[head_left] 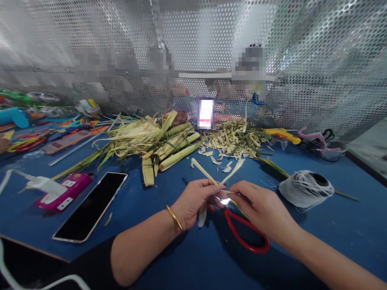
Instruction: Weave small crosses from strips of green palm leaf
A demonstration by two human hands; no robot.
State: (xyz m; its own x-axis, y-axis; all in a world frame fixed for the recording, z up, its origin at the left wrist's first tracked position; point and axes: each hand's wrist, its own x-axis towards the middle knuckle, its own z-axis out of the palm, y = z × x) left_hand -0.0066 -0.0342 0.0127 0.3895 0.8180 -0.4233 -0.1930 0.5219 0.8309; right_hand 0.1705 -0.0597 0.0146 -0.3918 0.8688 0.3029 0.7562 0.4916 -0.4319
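Note:
My left hand (pixel 195 201), with a gold bangle on the wrist, is closed on thin pale leaf strips (pixel 205 174) that stick up and away from it. My right hand (pixel 261 209) is closed on red-handled scissors (pixel 246 235). The shiny blades meet the strips between the two hands, low over the blue table (pixel 157 209). One red handle loop hangs free below my right palm.
A heap of green and pale stalks (pixel 160 143) and cut leaf scraps (pixel 232 139) lies beyond my hands. A spool of white thread (pixel 305 187) sits at the right, a black phone (pixel 92 205) and a pink device (pixel 65 191) at the left. A perforated metal screen (pixel 317 60) walls the back.

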